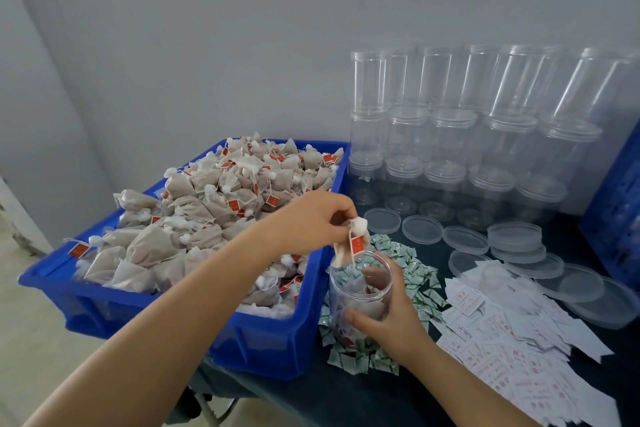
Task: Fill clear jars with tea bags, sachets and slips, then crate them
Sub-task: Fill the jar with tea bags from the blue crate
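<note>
My right hand [394,315] grips a clear jar [349,291] that stands on the dark table beside the blue bin [263,347]. The jar holds a few tea bags. Just above its mouth my left hand [311,222] pinches a tea bag [348,246] with a red tag, hanging partly into the opening. The blue bin on the left is heaped with tea bags [207,211]. Green-and-white sachets [412,274] lie scattered around the jar. White printed slips [512,333] are spread to the right.
Stacks of empty clear jars [450,135] line the wall at the back right. Loose clear lids [464,239] lie in front of them. A blue crate [616,215] stands at the far right edge. The table's front edge runs near the bottom.
</note>
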